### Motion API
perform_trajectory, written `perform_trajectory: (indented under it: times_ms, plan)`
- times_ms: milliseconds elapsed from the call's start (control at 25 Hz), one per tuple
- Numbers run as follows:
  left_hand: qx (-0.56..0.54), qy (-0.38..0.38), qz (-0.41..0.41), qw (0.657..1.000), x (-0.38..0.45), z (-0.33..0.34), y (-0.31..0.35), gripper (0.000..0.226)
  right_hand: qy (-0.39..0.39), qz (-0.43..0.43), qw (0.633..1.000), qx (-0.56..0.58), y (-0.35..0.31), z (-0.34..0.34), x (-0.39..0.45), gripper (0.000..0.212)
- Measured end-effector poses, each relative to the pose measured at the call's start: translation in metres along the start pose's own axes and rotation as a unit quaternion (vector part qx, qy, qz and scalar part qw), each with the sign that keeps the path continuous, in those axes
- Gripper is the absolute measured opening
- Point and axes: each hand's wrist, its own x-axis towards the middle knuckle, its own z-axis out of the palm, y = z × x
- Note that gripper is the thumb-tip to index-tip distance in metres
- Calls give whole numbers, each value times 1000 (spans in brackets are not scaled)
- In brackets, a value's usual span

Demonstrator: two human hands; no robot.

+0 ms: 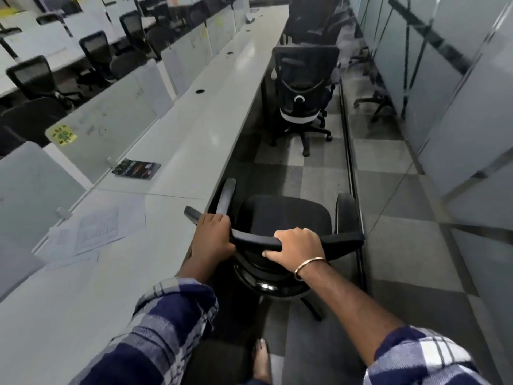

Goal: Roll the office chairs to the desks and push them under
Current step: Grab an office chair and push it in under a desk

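Both grips closed on the near chair [283, 218]'s backrest top: left hand [212, 236], right hand [298, 245]. Chair is beside the counter [177, 151] edge, not yet under. Far chair [302, 87] partly tucked; others remain.

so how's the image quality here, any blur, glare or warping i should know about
Head view: wide-angle warping bends the long desk and the glass partitions outward; the far chairs are smeared with blur; soft glare streaks the desk top; both hands, left and right, and the near chair they grip are sharp.
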Motion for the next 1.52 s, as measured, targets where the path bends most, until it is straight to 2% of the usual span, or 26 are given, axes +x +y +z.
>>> perform_trajectory:
  times_ms: [160,320,440,840,1080,1360,1520]
  plan:
    - [-10,25,-1,1000,-50,5,9,22,-56,-1,998,40,-4,-4,-51,62]
    - [-26,53,18,998,-98,8,7,19,-46,-14,998,39,-22,-2,-102,82]
    - [-23,57,34,998,-125,9,7,17,-40,-11,998,45,-33,-2,-133,89]
    - [-31,70,54,996,-222,16,1,18,29,8,999,20,-72,-2,-221,85]
    - [-36,84,62,994,-285,13,-14,15,20,-7,999,24,-106,-1,-267,83]
    - [-42,72,16,996,-373,8,-11,20,4,-10,999,42,-131,2,-323,89]
    - [-49,73,-23,996,-420,5,-2,19,13,-18,998,52,-142,0,-350,84]
